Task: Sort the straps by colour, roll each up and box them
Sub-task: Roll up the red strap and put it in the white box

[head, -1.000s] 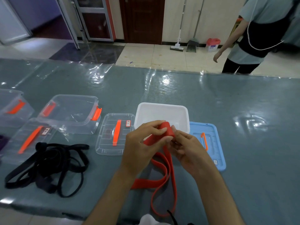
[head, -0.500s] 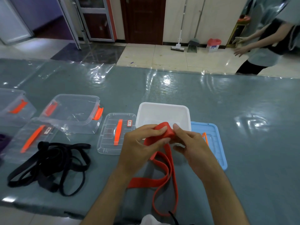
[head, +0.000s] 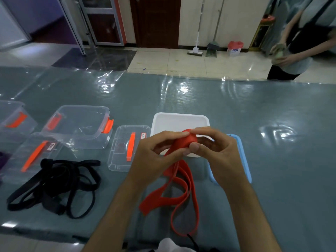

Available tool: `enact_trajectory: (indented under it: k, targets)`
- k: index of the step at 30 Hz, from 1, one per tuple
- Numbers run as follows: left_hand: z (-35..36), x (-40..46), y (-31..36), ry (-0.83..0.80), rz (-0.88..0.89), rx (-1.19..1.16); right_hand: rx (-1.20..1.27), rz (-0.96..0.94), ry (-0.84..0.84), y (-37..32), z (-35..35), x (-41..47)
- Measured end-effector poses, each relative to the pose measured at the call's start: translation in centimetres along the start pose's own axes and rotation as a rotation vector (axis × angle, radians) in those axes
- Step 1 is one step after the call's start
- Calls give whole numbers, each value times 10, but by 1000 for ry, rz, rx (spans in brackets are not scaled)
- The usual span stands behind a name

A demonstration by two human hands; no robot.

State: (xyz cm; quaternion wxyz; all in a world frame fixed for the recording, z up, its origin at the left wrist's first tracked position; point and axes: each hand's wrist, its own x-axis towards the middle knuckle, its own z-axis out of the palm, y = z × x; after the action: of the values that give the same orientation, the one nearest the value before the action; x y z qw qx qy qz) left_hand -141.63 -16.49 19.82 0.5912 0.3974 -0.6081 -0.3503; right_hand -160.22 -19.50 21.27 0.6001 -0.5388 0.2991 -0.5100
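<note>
**Rolling the red strap, roll not yet finished**

Both hands are closed on the red strap (head: 183, 142), which they hold raised just above the table (head: 272, 160). The left hand (head: 156, 151) pinches the started roll from its side, fingers curled over the top; the right hand (head: 216, 150) grips it from the other side, thumb pressed under the coil and fingertips on top. The rest of the strap hangs down between the wrists and lies in loose loops on the table, toward the person.

The step in hand looks like rolling: only a short coil is made, and most of the length is unrolled. The next move probably calls for turning the coil while feeding in the slack, keeping the edges level so the roll does not slip sideways. Then it would go into a box.

Directly beyond the hands sits a white box (head: 180, 119), with a blue lid (head: 243, 160) partly under the right hand. Beside the left hand lies a clear lid (head: 123, 148) with an orange handle and a small white label; its writing is too small to read. Further left stand a clear box (head: 78, 124) with orange clasps and a tangle of black straps (head: 54, 186), not yet rolled.

Far beyond the right hand, on the floor, a red-lidded tub (head: 234, 49) bears blue digits that seem to read "1996".
</note>
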Motion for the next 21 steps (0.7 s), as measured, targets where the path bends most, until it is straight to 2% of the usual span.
enact_trajectory:
  k: [5, 8, 12, 14, 21]
  targets:
    - [-1, -3, 0, -46, -2, 84, 169, 61, 106, 5, 9, -5]
    - [1, -8, 3, 4, 16, 104, 208, 86, 102, 9, 13, -8]
    - [5, -17, 3, 114, -68, -14, 21, 19, 139, 11, 11, -8]
    - [7, -20, 0, 147, -76, 10, -40, -35, 145, 16, 10, -11]
    - [23, -24, -3, 288, -59, -39, -5, -72, 212, 23, 19, -17]
